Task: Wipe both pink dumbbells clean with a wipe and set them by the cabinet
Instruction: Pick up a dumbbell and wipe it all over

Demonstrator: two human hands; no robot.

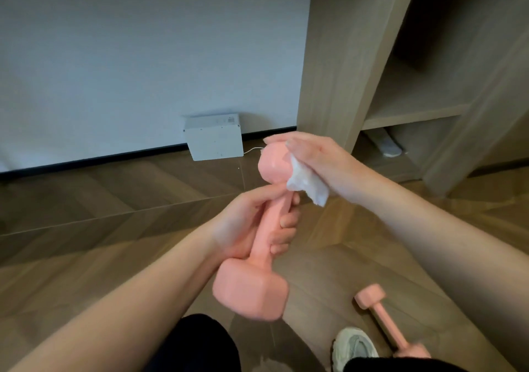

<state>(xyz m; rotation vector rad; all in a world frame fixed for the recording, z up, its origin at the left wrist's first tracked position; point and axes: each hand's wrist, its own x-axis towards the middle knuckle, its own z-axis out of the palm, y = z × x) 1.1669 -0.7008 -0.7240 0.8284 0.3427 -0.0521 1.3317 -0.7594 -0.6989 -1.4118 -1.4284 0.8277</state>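
Wooden floor [114,200], white wall [143,56] (cabinet [337,56] beside), left hand [252,222] gripping dumbbell [252,288], right hand [317,159] clutching wipe [306,182]

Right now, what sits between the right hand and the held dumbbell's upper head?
A white wipe, held by the right hand against the pink dumbbell's upper head; the head view shows it.
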